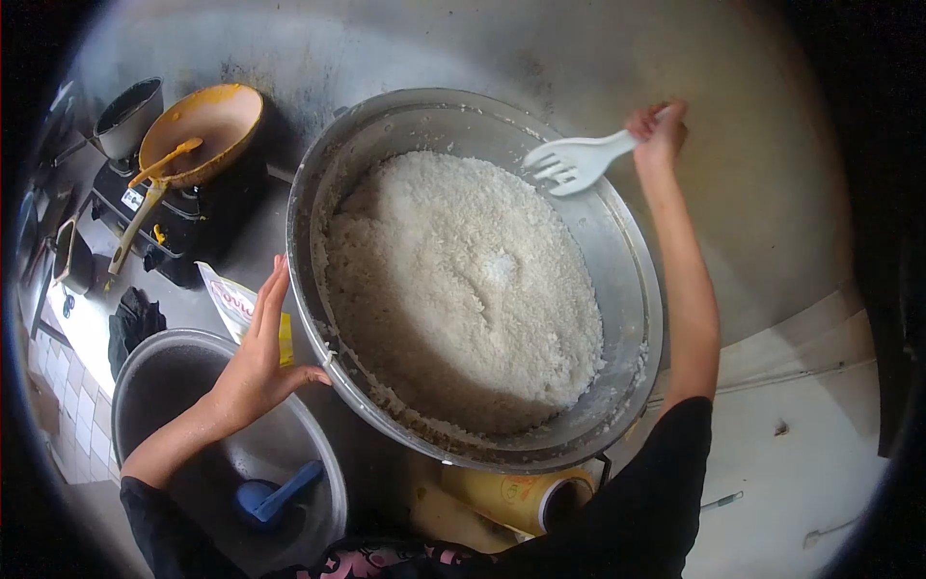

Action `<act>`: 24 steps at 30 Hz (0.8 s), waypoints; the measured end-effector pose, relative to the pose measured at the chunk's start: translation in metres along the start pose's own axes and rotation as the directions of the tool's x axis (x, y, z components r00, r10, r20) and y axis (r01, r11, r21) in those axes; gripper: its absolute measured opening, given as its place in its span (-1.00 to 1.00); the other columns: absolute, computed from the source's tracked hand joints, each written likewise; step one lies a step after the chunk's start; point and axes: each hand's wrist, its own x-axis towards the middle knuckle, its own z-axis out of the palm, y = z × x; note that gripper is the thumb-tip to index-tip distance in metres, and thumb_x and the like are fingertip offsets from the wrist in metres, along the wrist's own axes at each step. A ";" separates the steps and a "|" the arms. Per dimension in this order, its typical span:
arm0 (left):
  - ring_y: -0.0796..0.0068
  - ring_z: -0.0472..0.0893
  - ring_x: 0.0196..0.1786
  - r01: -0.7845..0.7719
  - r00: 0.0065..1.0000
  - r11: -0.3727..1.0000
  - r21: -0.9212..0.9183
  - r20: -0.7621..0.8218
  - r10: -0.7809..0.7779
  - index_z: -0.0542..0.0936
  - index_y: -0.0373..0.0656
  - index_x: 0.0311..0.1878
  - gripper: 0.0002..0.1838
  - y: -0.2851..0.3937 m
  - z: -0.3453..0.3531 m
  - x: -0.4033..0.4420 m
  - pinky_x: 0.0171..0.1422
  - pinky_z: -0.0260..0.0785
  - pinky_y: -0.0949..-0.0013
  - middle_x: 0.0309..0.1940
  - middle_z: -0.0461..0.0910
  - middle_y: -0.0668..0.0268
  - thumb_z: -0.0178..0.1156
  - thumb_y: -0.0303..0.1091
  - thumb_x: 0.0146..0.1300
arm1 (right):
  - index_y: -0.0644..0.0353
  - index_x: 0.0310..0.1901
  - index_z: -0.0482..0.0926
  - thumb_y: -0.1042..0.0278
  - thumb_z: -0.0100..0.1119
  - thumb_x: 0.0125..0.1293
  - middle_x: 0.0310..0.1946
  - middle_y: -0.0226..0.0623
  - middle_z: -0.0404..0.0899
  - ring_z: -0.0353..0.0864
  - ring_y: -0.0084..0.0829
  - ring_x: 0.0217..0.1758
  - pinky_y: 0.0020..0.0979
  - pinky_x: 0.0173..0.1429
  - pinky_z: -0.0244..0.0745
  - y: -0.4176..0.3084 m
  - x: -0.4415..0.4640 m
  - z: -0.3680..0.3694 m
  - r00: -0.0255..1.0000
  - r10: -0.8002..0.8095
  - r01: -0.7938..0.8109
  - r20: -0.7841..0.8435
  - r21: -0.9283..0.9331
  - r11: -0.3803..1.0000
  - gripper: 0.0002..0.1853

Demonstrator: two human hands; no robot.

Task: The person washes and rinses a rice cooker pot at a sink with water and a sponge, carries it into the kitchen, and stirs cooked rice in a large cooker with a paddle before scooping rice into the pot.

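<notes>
A large metal pot (637,280) holds a broad mound of white rice (482,280), with grains stuck along its inner wall. My right hand (659,137) grips the handle of a white slotted rice paddle (577,162), whose slotted head is over the pot's upper right rim. At the pot's left side, my left hand (256,372) rests against the rim with its fingers stretched out and the thumb apart. A white and yellow packet (230,301) is partly hidden behind that hand.
At lower left, a big grey basin (135,386) contains a blue scoop (258,498). A stove (207,217) carries a yellow-stained pan (246,121) with an orange spatula (166,162); a saucepan (123,135) stands behind. A yellow roll (511,492) lies below the pot.
</notes>
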 end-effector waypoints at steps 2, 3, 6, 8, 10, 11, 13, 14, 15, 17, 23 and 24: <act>0.06 -0.19 0.38 0.000 1.000 1.000 0.005 0.006 -0.001 -0.19 -0.27 0.31 0.19 0.003 -0.002 0.000 0.41 -0.20 0.16 0.31 -0.21 -0.05 0.43 -0.30 -0.34 | 0.15 -0.57 0.13 0.12 -0.22 0.28 -0.80 -0.43 0.04 0.03 -0.56 -0.81 -0.46 -0.73 -0.05 0.019 -0.005 0.018 0.999 -0.031 0.029 0.034 0.058 0.998 -0.65; 0.06 -0.19 0.38 0.005 1.000 1.000 0.010 0.016 -0.005 -0.19 -0.27 0.31 0.20 0.004 -0.003 0.000 0.41 -0.20 0.16 0.31 -0.20 -0.05 0.43 -0.29 -0.34 | 0.15 -0.58 0.12 0.13 -0.23 0.28 -0.81 -0.44 0.00 -0.01 -0.57 -0.83 -0.47 -0.73 -0.10 0.027 -0.010 0.028 0.995 -0.015 0.008 0.101 0.066 0.998 -0.65; 0.07 -0.21 0.38 -0.013 1.000 1.000 0.015 0.018 0.013 -0.20 -0.27 0.31 0.19 0.004 -0.004 0.001 0.41 -0.22 0.16 0.31 -0.20 -0.05 0.43 -0.28 -0.33 | 0.14 -0.60 0.11 0.15 -0.26 0.28 -0.84 -0.45 -0.03 -0.07 -0.59 -0.85 -0.48 -0.74 -0.18 0.052 -0.014 0.054 0.975 0.063 -0.079 0.212 0.069 0.994 -0.65; 0.07 -0.22 0.39 0.026 0.999 0.999 -0.019 0.024 -0.025 -0.21 -0.27 0.31 0.18 0.007 -0.004 0.002 0.41 -0.23 0.16 0.32 -0.20 -0.03 0.41 -0.28 -0.31 | 0.14 -0.62 0.10 0.17 -0.27 0.27 -0.84 -0.45 -0.04 -0.09 -0.60 -0.86 -0.48 -0.74 -0.22 0.068 -0.006 0.058 0.959 0.131 -0.149 0.251 0.053 0.987 -0.65; 0.08 -0.23 0.39 0.003 1.000 1.000 -0.015 0.022 -0.002 -0.21 -0.27 0.31 0.17 0.008 -0.005 0.001 0.42 -0.23 0.16 0.32 -0.20 -0.01 0.40 -0.29 -0.30 | 0.13 -0.67 0.10 0.17 -0.27 0.26 -0.86 -0.45 -0.04 -0.09 -0.59 -0.86 -0.48 -0.73 -0.25 0.072 0.002 0.058 0.944 0.178 -0.192 0.277 0.025 0.981 -0.62; 0.08 -0.23 0.39 -0.011 1.000 1.000 -0.021 0.012 0.011 -0.21 -0.28 0.30 0.17 0.009 -0.005 0.001 0.42 -0.24 0.16 0.32 -0.20 0.00 0.40 -0.30 -0.30 | 0.13 -0.67 0.10 0.17 -0.27 0.26 -0.86 -0.45 -0.04 -0.09 -0.59 -0.86 -0.48 -0.73 -0.25 0.071 -0.001 0.061 0.944 0.175 -0.191 0.282 0.030 0.981 -0.62; 0.08 -0.23 0.39 -0.013 1.000 1.000 -0.021 0.002 0.014 -0.21 -0.29 0.30 0.16 0.012 -0.006 0.000 0.42 -0.23 0.16 0.32 -0.19 -0.01 0.40 -0.30 -0.29 | 0.11 -0.70 0.11 0.12 -0.26 0.24 -0.87 -0.45 -0.06 -0.12 -0.59 -0.85 -0.50 -0.72 -0.22 0.066 -0.018 0.064 0.926 0.272 -0.272 0.262 -0.036 0.962 -0.60; 0.08 -0.24 0.39 -0.022 1.000 0.999 -0.024 0.002 0.022 -0.21 -0.29 0.30 0.16 0.012 -0.007 0.000 0.42 -0.23 0.16 0.32 -0.19 -0.01 0.40 -0.29 -0.29 | 0.11 -0.70 0.12 0.13 -0.28 0.25 -0.87 -0.45 -0.04 -0.10 -0.60 -0.84 -0.50 -0.71 -0.20 0.062 -0.038 0.068 0.932 0.224 -0.205 0.285 -0.096 0.974 -0.60; 0.05 -0.23 0.38 -0.033 0.999 0.999 0.010 0.000 0.033 -0.21 -0.30 0.30 0.15 0.010 -0.006 -0.001 0.41 -0.22 0.16 0.32 -0.19 -0.02 0.39 -0.28 -0.27 | 0.11 -0.70 0.14 0.14 -0.30 0.26 -0.87 -0.45 -0.02 -0.08 -0.60 -0.83 -0.51 -0.71 -0.19 0.061 -0.061 0.070 0.935 0.175 -0.132 0.307 -0.154 0.979 -0.60; 0.04 -0.23 0.38 -0.056 0.998 0.998 0.006 -0.013 0.056 -0.21 -0.31 0.30 0.15 0.008 -0.005 -0.002 0.41 -0.21 0.15 0.32 -0.19 -0.02 0.39 -0.28 -0.27 | 0.08 -0.73 0.13 0.27 -0.30 0.22 -0.86 -0.50 0.09 0.03 -0.63 -0.82 -0.50 -0.75 -0.04 0.060 -0.110 0.070 0.896 0.013 0.136 0.443 -0.304 0.943 -0.65; -0.01 -0.19 0.37 -0.110 0.993 0.993 0.030 -0.046 0.112 -0.20 -0.32 0.30 0.14 0.003 0.001 -0.004 0.40 -0.19 0.13 0.31 -0.16 -0.04 0.38 -0.26 -0.24 | 0.11 -0.72 0.17 0.30 -0.30 0.23 -0.86 -0.52 0.07 0.00 -0.66 -0.81 -0.54 -0.68 -0.04 -0.023 -0.194 0.077 0.763 0.153 -0.040 0.628 -0.191 0.981 -0.65; -0.01 -0.17 0.37 -0.122 0.991 0.992 0.027 -0.059 0.124 -0.20 -0.32 0.30 0.13 0.003 0.001 -0.005 0.39 -0.18 0.13 0.30 -0.15 -0.05 0.37 -0.25 -0.23 | 0.12 -0.72 0.18 0.28 -0.29 0.24 -0.86 -0.51 0.07 -0.02 -0.66 -0.80 -0.53 -0.68 -0.06 -0.036 -0.201 0.073 0.776 0.176 -0.138 0.606 -0.110 0.984 -0.64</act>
